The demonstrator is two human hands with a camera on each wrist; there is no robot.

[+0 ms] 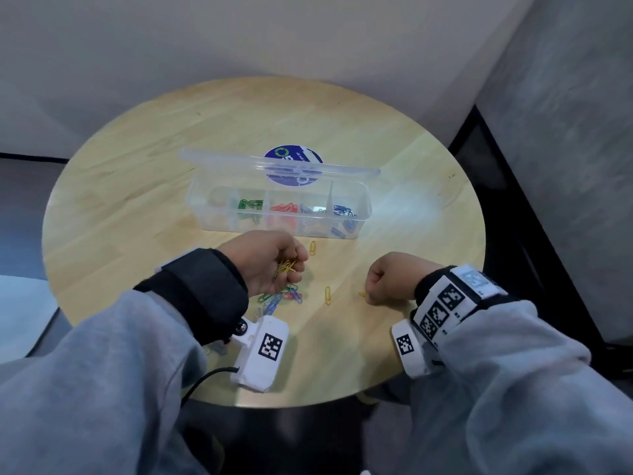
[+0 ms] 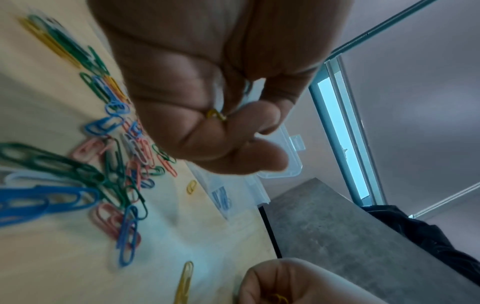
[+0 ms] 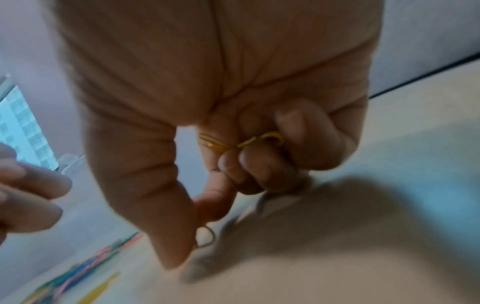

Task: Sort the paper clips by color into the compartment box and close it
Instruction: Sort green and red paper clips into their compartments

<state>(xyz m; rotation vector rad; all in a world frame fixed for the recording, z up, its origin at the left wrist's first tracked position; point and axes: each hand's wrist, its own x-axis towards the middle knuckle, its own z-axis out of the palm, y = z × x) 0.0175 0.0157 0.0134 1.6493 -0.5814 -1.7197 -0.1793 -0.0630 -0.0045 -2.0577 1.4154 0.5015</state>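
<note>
A clear compartment box (image 1: 363, 207) stands open mid-table, its lid (image 1: 239, 162) tipped back; green, red, pale and blue clips lie in separate sections. My left hand (image 1: 270, 265) hovers near the box front, fingers curled round a bunch of yellow clips (image 1: 286, 267), one clip end (image 2: 215, 114) showing between the fingers. My right hand (image 1: 387, 282) rests low on the table to the right, pinching a yellow clip (image 3: 207, 238) between thumb and forefinger, with more yellow clips (image 3: 241, 142) tucked under its curled fingers. A mixed pile of clips (image 1: 281, 298) lies under the left hand.
Two loose yellow clips (image 1: 327, 294) (image 1: 312, 247) lie on the round wooden table (image 1: 137, 207). A blue round sticker (image 1: 294, 156) sits behind the box. Walls close in behind and at the right; the table's front edge is near my sleeves.
</note>
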